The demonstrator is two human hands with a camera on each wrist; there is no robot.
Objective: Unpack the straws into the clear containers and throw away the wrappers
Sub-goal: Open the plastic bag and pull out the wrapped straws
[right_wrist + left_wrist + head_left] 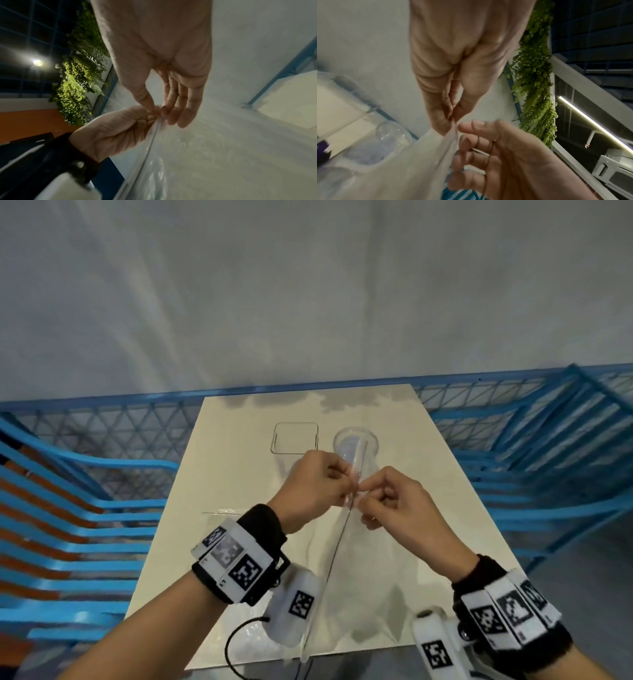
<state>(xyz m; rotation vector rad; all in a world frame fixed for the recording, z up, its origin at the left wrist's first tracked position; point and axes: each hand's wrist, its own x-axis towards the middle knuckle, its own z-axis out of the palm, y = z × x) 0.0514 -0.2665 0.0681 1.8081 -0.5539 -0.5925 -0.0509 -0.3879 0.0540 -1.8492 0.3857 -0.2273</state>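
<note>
Both hands are up over the table [239, 440], left hand [308, 484] and right hand [394, 501] nearly touching, each pinching the top of a long clear straw wrapper [337, 546] that hangs toward the near edge. My guess: clear film is slippery, so a pull could slip, or jerk into the round clear cup [356, 446] just behind, which already holds a straw. Only the head view shows that cup and the square container [296, 436]; the wrist views show the fingertips [452, 115] pinching.
</note>
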